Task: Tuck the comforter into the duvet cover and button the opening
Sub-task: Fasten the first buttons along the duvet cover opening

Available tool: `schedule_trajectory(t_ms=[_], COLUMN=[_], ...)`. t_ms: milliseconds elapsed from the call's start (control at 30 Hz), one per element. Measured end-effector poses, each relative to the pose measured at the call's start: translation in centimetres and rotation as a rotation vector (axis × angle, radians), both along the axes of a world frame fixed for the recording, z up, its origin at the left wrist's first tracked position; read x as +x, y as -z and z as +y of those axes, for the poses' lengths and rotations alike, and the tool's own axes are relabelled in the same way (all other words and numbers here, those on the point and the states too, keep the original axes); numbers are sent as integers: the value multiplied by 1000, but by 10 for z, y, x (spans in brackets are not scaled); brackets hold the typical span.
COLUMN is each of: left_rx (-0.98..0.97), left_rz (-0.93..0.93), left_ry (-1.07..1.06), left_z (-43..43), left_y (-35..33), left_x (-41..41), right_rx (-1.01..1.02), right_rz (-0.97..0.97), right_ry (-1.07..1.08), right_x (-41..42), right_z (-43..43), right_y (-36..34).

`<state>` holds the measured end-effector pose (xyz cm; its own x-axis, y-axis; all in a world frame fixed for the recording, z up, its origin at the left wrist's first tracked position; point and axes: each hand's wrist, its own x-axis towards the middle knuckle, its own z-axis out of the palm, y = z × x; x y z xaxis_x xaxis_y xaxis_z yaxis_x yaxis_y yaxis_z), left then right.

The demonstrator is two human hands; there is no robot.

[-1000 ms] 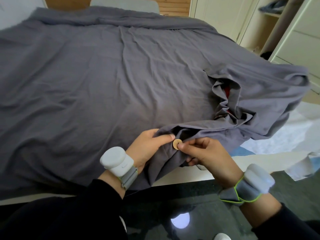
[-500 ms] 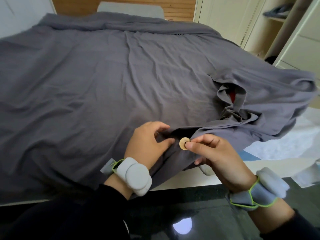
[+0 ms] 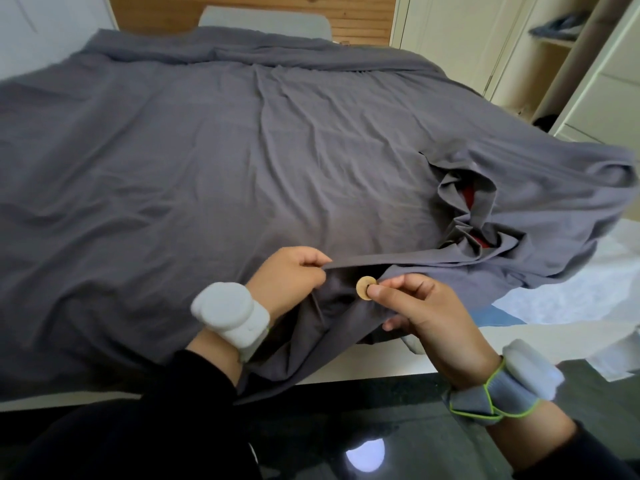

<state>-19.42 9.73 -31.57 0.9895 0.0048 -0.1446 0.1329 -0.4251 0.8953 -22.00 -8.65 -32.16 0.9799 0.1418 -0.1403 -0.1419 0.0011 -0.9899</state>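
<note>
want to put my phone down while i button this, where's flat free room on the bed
Free: the smooth stretch of grey duvet cover beyond the left hand, up to the headboard folds. Crowded: the near edge, where both hands work the round tan button, and the bunched opening showing red beyond the right hand.

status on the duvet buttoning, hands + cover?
Left hand pinching the upper hem. Right hand pinching the tan button on the lower flap, not yet through. Duvet cover opening gapes farther right, red comforter showing.
</note>
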Motion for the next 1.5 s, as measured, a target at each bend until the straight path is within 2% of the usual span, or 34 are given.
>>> schedule_trajectory(t_ms=[100, 167, 233, 333, 367, 467, 600, 900, 1067, 1200, 1500], left_rx=[201, 272, 132, -415, -519, -494, -454, -493, -504, -577, -899], left_rz=[82, 68, 57, 104, 109, 86, 61, 49, 62, 143, 427], left_ry=[87, 40, -62, -89, -58, -6, -50, -274, -207, -155, -133], left_z=[15, 21, 24, 23, 22, 12, 3, -4, -16, -17, -14], left_y=[1, 1, -2, -13, -15, -11, -5, 9, 12, 12, 8], left_x=[-1, -2, -3, -8, -10, -15, -16, -4, -5, -8, -9], right_rx=[-1, -4, 0, 29, 40, 48, 13, -100, -95, -116, -167], right_rz=[3, 4, -4, -30, -40, -50, -44, -149, -136, -92, -91], right_ry=[19, 23, 25, 38, 42, 42, 42, -30, 17, 67, 118], right_x=[1, 1, 1, 2, 3, 3, 2, -1, 1, 2, 5], right_z=[3, 4, 5, 4, 4, 5, 8, 10, 14, 17, 22], right_y=[1, 2, 2, 1, 1, 0, 0, -1, 5, 11, 17])
